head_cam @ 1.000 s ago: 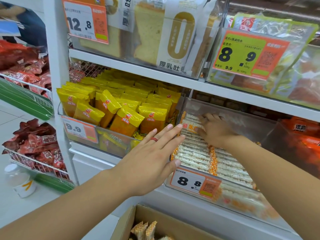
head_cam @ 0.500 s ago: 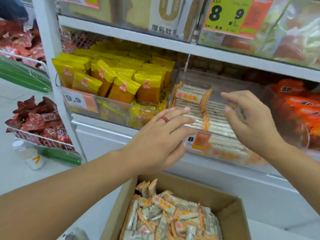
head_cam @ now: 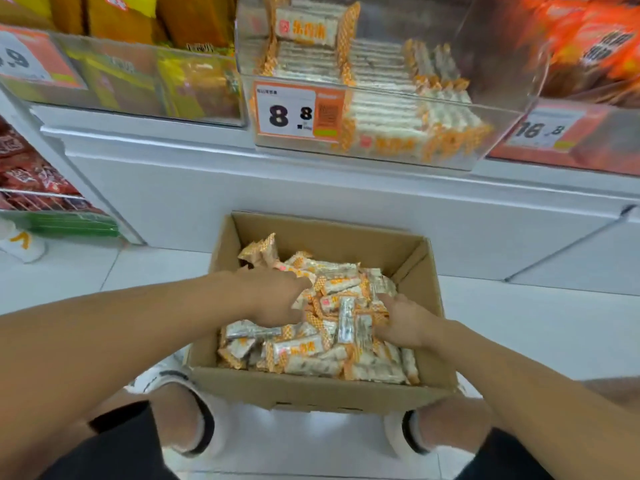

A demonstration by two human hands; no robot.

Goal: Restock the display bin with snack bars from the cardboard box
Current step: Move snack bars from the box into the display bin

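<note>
1. Your left hand [head_cam: 277,294] and right hand [head_cam: 401,322] are both down in the cardboard box [head_cam: 311,389] on the floor, resting on the loose heap of snack bars [head_cam: 311,351].
2. How your fingers lie among the wrappers is too blurred to tell.
3. The box sits between your knees, in front of the white shelf base [head_cam: 311,188].
4. Above it, the clear display bin [head_cam: 381,147] holds rows of the same bars behind an 8.8 price tag [head_cam: 294,114].
5. Yellow packets [head_cam: 121,15] fill the bin to its left, orange ones [head_cam: 595,46] to its right.
</note>
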